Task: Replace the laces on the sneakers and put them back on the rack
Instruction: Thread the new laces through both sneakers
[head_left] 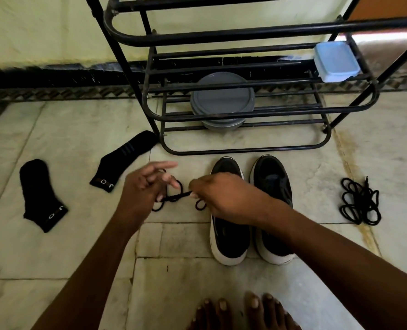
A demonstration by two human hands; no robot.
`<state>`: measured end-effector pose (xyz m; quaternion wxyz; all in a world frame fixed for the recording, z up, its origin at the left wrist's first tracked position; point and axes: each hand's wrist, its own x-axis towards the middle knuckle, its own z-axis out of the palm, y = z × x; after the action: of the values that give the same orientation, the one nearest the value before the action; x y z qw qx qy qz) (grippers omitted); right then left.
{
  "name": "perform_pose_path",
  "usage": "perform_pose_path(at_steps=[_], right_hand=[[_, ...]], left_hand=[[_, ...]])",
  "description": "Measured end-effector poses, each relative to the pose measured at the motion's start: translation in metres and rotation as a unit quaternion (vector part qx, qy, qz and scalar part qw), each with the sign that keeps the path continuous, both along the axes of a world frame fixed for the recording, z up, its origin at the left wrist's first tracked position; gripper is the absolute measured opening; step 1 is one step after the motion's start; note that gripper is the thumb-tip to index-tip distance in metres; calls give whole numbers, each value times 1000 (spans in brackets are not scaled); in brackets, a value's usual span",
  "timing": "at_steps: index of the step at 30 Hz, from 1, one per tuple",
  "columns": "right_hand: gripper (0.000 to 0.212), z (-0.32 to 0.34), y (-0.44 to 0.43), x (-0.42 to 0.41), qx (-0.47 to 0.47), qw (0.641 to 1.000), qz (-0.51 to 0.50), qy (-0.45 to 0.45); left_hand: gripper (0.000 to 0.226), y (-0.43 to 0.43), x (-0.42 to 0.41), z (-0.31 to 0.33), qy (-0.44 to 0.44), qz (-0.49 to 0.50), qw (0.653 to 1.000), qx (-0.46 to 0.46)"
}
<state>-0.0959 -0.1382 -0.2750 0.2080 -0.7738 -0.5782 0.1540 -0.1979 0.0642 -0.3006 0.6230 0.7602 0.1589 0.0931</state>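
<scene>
Both hands work a thin black shoelace: the left hand has it looped round its curled fingers, while the right hand pinches it. The pair of black sneakers with white soles stands on the floor at three o'clock of the hands. The black metal-tube rack is at their twelve. A coiled black spare lace lies at the sneakers' three o'clock.

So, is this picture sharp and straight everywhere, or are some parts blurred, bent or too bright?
Head view: the rack bars bow from the wide lens; the left hand is smeared by motion at its fingers; a patch at top right is washed out; the black sneakers and lace show little detail.
</scene>
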Motion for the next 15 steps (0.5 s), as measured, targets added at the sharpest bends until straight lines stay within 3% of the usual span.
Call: perform_pose_path(at_steps=[3,7,10,13,15], right_hand=[[10,4,-6,17,22,998,-30,-44],[24,4,-7,27,46,992,-67,-92],[14,1,-5,25,51,988,-77,-123],[8,2,-5,26,77,985,-131,-86],[14,2,-5,25,98,983,-151,-45]], left_hand=[[21,-23,-9,-5,37,-45,998,-7],[19,-39,-9,-8,55,-90,993,-53],[14,-46,-3,-1,75,-125,988,-46],[11,-51,4,-2,75,-20,994,-73],[13,-51,8,-2,60,107,976,-179]])
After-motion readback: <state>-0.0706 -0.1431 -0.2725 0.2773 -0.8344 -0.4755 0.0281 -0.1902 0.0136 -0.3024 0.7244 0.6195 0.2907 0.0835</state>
